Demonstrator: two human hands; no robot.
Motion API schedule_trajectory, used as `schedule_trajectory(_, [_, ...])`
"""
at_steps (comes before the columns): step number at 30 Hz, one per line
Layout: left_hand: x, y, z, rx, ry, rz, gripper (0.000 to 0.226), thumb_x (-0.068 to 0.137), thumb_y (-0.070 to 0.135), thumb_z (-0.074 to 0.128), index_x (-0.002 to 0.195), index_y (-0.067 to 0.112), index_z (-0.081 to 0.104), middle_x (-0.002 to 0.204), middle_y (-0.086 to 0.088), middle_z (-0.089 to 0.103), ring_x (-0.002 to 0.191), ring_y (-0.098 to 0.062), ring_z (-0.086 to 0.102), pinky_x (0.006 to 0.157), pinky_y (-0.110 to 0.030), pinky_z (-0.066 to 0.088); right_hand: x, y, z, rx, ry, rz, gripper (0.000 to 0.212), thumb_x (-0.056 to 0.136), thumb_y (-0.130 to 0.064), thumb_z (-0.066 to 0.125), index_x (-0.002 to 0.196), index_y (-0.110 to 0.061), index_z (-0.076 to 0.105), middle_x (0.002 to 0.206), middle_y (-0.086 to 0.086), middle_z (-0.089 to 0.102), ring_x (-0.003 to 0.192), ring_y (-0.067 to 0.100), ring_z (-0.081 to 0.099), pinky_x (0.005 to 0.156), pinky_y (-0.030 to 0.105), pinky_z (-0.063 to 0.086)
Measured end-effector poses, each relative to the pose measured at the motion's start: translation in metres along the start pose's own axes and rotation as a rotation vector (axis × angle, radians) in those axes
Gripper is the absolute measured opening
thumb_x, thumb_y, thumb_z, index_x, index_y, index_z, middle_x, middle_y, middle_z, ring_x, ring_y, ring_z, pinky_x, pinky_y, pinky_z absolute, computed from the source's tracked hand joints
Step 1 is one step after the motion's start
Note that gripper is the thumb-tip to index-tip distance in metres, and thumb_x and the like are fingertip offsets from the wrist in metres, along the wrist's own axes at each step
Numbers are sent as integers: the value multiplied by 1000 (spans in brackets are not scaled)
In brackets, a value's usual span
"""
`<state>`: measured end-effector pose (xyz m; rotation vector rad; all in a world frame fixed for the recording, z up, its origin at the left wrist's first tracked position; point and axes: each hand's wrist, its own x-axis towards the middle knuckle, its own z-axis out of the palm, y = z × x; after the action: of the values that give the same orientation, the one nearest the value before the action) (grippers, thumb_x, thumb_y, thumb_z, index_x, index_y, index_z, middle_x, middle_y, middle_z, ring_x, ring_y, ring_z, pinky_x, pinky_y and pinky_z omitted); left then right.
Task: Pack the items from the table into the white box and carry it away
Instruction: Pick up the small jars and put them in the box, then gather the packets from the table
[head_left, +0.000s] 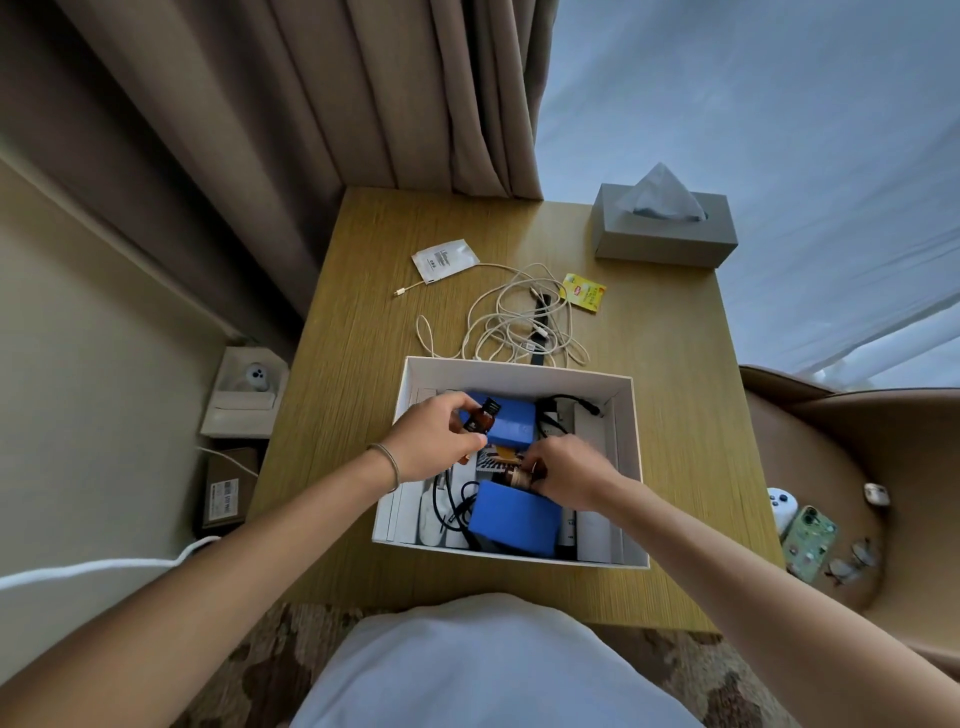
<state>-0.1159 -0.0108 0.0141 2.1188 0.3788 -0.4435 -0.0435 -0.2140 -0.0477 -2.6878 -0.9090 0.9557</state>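
Observation:
The white box (631, 457) sits on the wooden table (363, 364), holding two blue blocks (511, 517), black cables and white items. My left hand (434, 441) is inside the box, fingers closed on a small dark bottle (483, 415) over the upper blue block. My right hand (566, 470) is also in the box, pinching a small brown bottle (519, 478) near the lower blue block. Beyond the box lie a tangled white cable (519, 317), a white sachet (444, 258) and a yellow tea bag (584, 292).
A grey tissue box (667, 234) stands at the table's far right corner. A tan chair (852, 467) on the right carries a phone, a white controller and glasses. Curtains hang behind the table. Cardboard boxes and a white cord lie on the floor at left.

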Motion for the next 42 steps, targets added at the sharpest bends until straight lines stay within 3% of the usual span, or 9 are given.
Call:
schedule_trajectory(2, [2,-1,6,68,-31,-9,40,91,28,68,129,25,56,102,-6,70,86,-23,71,80,-42,60,-2,1,1,-27,8,-21,26,88,-16,68,114,-21,71,103,5,71,87,24,65,74,41,60])
schedule_trajectory(6, [11,-5,19,220,-92,1,48,90,16,68,135,27,56,105,1,66,71,-8,60,60,-20,48,-8,3,-5,-62,79,-61,25,91,-17,61,112,-22,74,101,4,73,85,23,66,70,38,59])
schedule_trajectory(9, [17,-4,24,364,-133,52,55,87,1,58,135,29,57,122,-2,67,91,-16,62,73,-22,48,-14,7,-12,-13,147,-68,27,93,-16,57,112,-23,75,107,1,76,91,21,69,78,38,59])
schedule_trajectory(13, [25,-7,28,608,-135,129,48,85,2,58,127,25,65,114,-3,69,100,-24,63,81,-33,53,-18,12,-17,40,189,-80,25,96,-17,57,113,-24,74,109,-4,76,95,16,71,83,32,58])
schedule_trajectory(21, [24,-21,41,683,-128,167,50,81,9,70,126,28,59,108,1,68,95,-22,63,69,-27,44,-21,21,-20,160,229,-49,26,95,-15,57,112,-24,74,107,-7,77,96,11,70,83,24,54])
schedule_trajectory(32, [21,0,23,452,-20,264,24,93,26,60,116,31,64,104,13,67,93,-7,62,83,-28,54,-15,23,-66,289,353,-93,22,94,-13,60,104,-23,77,97,-10,76,85,7,68,79,23,56])
schedule_trajectory(35, [26,22,6,350,94,316,21,93,24,59,112,30,67,94,15,67,87,-4,63,79,-25,54,-6,25,-93,359,421,-86,22,95,-11,59,104,-22,76,96,-10,74,82,3,66,71,12,48])
schedule_trajectory(39, [51,53,-23,102,216,268,11,95,22,61,101,26,70,86,10,69,80,-4,65,69,-20,56,17,26,-128,448,490,-77,22,95,-10,57,101,-21,76,94,-9,75,83,6,68,74,20,54])
schedule_trajectory(42, [79,66,-45,-6,297,191,10,95,19,61,98,22,70,86,4,70,79,-13,68,69,-29,60,45,26,-152,451,518,-29,24,91,-10,57,96,-20,78,89,-9,74,82,9,68,70,23,52])
